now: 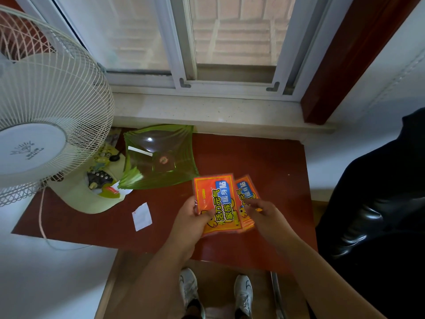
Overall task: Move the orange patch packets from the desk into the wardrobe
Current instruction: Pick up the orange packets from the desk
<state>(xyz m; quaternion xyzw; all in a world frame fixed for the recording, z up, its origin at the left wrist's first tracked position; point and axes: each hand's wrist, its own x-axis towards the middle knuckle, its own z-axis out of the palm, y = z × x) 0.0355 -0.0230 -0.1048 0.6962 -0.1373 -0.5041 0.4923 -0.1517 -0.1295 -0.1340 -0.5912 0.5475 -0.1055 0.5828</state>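
An orange patch packet (218, 203) with blue and yellow print is lifted just above the dark red desk (264, 157). My left hand (190, 219) grips its left edge, thumb on top. A second orange packet (247, 194) lies partly under the first, to its right. My right hand (262, 215) rests its fingertips on that second packet's lower part; whether it grips it I cannot tell. The wardrobe is not in view.
A green glass dish (184, 162) sits behind the packets. A white fan (46, 125) stands at the desk's left, with a small white paper (142, 216) near its base. A black chair or garment (379, 203) is at the right. The window sill (207, 111) runs behind.
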